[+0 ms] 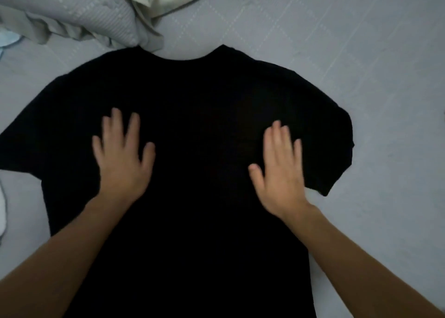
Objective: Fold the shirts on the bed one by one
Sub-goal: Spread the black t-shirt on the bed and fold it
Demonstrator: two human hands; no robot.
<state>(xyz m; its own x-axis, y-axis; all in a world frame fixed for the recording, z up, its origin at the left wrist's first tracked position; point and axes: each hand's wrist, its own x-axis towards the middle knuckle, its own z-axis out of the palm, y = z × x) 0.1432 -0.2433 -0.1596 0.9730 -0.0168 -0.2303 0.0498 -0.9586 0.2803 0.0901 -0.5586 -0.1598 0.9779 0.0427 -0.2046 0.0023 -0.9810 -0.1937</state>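
Our two hands lie flat, fingers spread, on a black shirt (204,125) spread over the bed (361,40).
We judge that uneven pressing by the left hand (122,156) or right hand (281,170) could bunch the cloth before folding.

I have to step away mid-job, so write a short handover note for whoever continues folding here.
Left hand: open, flat on the black shirt, left of its chest.
Right hand: open, flat on it, right of the chest.
The shirt lies spread on the grey bed sheet, collar away from you, both sleeves out.
Done: laid out and smoothed. No fold yet.
Left: fold sleeves and body, then any further shirts.
Pillows lie beyond the collar.
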